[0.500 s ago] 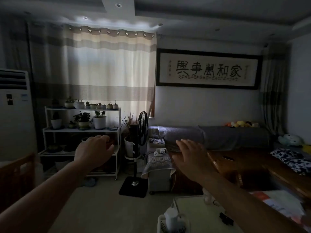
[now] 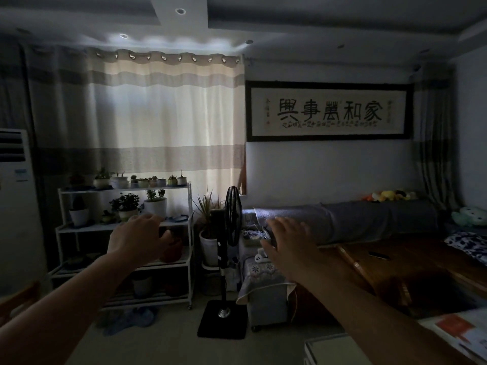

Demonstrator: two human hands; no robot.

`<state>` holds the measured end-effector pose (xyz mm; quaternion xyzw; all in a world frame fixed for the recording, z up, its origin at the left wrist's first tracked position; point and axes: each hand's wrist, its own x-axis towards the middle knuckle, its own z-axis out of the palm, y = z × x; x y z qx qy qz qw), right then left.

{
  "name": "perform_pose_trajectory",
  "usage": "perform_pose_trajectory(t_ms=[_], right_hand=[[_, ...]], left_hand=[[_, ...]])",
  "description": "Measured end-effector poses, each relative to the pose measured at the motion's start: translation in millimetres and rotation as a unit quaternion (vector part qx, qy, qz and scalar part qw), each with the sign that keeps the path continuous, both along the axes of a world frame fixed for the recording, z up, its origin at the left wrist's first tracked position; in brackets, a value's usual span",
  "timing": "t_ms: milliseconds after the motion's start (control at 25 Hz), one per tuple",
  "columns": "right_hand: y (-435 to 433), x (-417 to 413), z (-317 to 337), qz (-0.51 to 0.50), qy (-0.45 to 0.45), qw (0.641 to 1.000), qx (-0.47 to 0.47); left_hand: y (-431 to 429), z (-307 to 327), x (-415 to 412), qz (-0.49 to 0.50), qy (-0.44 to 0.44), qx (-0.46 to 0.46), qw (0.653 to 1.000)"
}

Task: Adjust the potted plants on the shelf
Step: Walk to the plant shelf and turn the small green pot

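Observation:
A white tiered shelf (image 2: 190, 206) stands across the dim room under the curtained window. Its top tier carries a row of several small potted plants (image 2: 143, 182). The middle tier holds a white pot with a leafy plant (image 2: 156, 206), a bushy green plant (image 2: 126, 206) and a cactus-like plant in a white pot (image 2: 79, 216). A reddish pot (image 2: 171, 250) sits on a lower tier. My left hand (image 2: 137, 239) and my right hand (image 2: 290, 243) are both stretched forward in the air, fingers apart, holding nothing and well short of the shelf.
A black standing fan (image 2: 232, 219) stands on the floor right of the shelf, beside a tall floor plant (image 2: 208, 233). A covered stool (image 2: 263, 280), a wooden sofa bench (image 2: 395, 259) and a white air conditioner (image 2: 15, 206) flank the path. A table edge (image 2: 329, 346) lies near right.
The view has drawn closer to the shelf and tilted slightly up. Both hands stay raised and spread in front of me, the left now overlapping the shelf's middle tier.

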<state>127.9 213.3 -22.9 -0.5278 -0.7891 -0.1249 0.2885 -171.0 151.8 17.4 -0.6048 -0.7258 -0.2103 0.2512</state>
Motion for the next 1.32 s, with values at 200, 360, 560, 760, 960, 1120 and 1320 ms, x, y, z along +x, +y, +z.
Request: perform_pose_trajectory(t_ms=[200, 360, 560, 760, 960, 1120, 1320], right_hand=[[75.1, -61.4, -3.2, 0.015, -0.002, 1.0, 0.001], [140.6, -94.1, -9.0, 0.016, -0.039, 0.999, 0.013], [257.9, -145.9, -4.4, 0.051, -0.057, 0.997, 0.025], [368.9, -212.9, 10.7, 0.098, -0.046, 0.994, 0.028], [443.4, -290.1, -3.0, 0.143, -0.048, 0.988, 0.021], [505.3, -362.4, -17.3, 0.159, -0.058, 0.986, 0.006], [589.5, -469.0, -17.1, 0.167, -0.045, 0.985, 0.004]], left_hand=[[84.1, -4.4, -50.2, -0.028, 0.006, -0.007, 1.0], [148.0, -15.7, -82.0, -0.029, 0.021, -0.01, 0.999], [243.9, -20.0, -130.6, 0.016, 0.024, -0.014, 1.0], [323.9, -14.2, -188.3, 0.07, 0.018, -0.018, 0.997], [379.0, -28.1, -253.7, 0.112, 0.013, -0.036, 0.993], [435.3, -37.9, -327.2, 0.146, 0.033, -0.061, 0.987], [518.5, -35.7, -429.2, 0.141, 0.044, -0.07, 0.987]])
